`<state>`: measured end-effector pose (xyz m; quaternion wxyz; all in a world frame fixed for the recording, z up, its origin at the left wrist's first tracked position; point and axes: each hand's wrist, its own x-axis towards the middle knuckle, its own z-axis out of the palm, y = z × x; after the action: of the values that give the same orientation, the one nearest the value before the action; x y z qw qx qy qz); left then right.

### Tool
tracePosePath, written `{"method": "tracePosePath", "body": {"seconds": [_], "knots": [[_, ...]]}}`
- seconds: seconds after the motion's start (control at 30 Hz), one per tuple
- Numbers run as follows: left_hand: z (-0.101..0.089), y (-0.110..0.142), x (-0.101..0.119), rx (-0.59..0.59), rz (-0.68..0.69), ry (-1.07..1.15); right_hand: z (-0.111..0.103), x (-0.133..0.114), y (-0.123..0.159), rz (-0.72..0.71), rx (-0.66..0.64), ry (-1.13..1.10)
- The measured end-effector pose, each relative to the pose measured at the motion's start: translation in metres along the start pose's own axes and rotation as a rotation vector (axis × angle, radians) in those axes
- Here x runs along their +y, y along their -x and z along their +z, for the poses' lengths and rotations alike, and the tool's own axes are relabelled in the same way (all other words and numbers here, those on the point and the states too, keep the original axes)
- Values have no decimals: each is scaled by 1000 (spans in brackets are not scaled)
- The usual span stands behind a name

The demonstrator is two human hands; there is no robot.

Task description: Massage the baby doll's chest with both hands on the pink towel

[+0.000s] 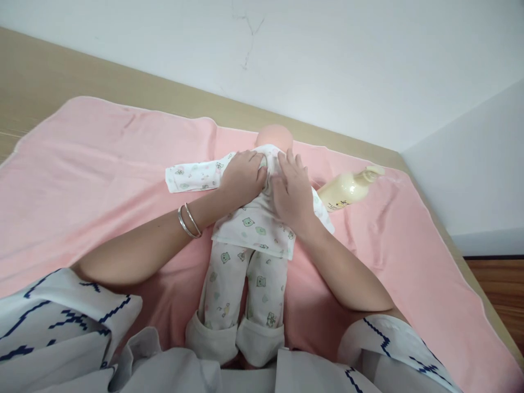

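A clothed doll (252, 226) lies stretched out straight ahead of the person, directly under both hands, on a pink blanket (393, 273) spread over a wooden tabletop (135, 82). Its long axis runs away from the person: the trousers (225, 281) come nearest, their cuffs close to the person's clothing, and the round head (274, 136) sits at the far end, leaning slightly to the right of the legs. Which side of the doll faces up, I cannot tell.

The left hand (244, 176) rests on the left half of the printed top (262, 237), fingers pointing toward the head, thumb apart and turned inward. The right hand (292, 188) lies on the right half, fingers extended the same way. Both are open and laid on the cloth, with nothing seen gripped. The doll's midline passes through the narrow gap between them, so neither hand is clearly nearer to it.

One sleeve (192, 177) reaches out to the left past the left hand; the other (323, 215) slants down beside the right wrist. A pump bottle (347, 190) lies on its side just right of the right hand, its base toward the doll and its pump pointing away
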<state>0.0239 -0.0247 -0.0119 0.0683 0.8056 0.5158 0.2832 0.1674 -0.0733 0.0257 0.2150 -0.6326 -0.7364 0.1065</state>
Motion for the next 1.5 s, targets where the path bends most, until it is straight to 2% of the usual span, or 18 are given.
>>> {"method": "tracePosePath", "body": {"seconds": [0.1, 0.17, 0.3, 0.4, 0.5, 0.57, 0.67, 0.73, 0.77, 0.83, 0.9, 0.97, 1.0, 1.07, 1.2, 1.4, 1.5], "knots": [[-4, 2, 7, -45, -44, -19, -5, 3, 2, -26, 97, -35], [-4, 3, 10, -44, -53, -12, 1, 8, -2, -53, 104, -43], [-2, 2, 9, -29, -55, 16, 19, 14, -13, -86, -5, 36], [-4, -4, 3, -53, -46, 65, 17, 4, -7, -63, -57, 138], [-7, -10, -6, -64, -96, 136, 2, -14, 14, -75, -131, 271], [-11, -13, -10, -55, -156, 187, -11, -24, 30, -137, -203, 338], [-19, -14, -6, 25, -237, 291, -37, -29, 44, -246, -307, 287], [-27, -15, 8, 84, -261, 414, -59, -24, 44, -248, -277, 166], [-31, -15, 18, 89, -264, 497, -70, -20, 42, -221, -211, 107], [-38, -19, 43, 33, -265, 709, -93, -6, 35, -140, -4, 36], [-40, -27, 71, -103, -251, 971, -112, 12, 24, -57, 202, 23], [-38, -39, 98, -302, -286, 1209, -123, 33, 11, 39, 328, 40], [-35, -46, 109, -381, -305, 1292, -125, 42, 4, 89, 351, 51], [-29, -59, 128, -478, -339, 1402, -124, 59, -8, 155, 337, 60], [-23, -75, 146, -541, -344, 1495, -113, 71, -22, 190, 269, 60], [-33, -74, 146, -615, -422, 1621, -109, 61, -25, 292, 238, 71], [-33, -70, 141, -573, -468, 1652, -110, 59, -27, 344, 210, 138]]}}
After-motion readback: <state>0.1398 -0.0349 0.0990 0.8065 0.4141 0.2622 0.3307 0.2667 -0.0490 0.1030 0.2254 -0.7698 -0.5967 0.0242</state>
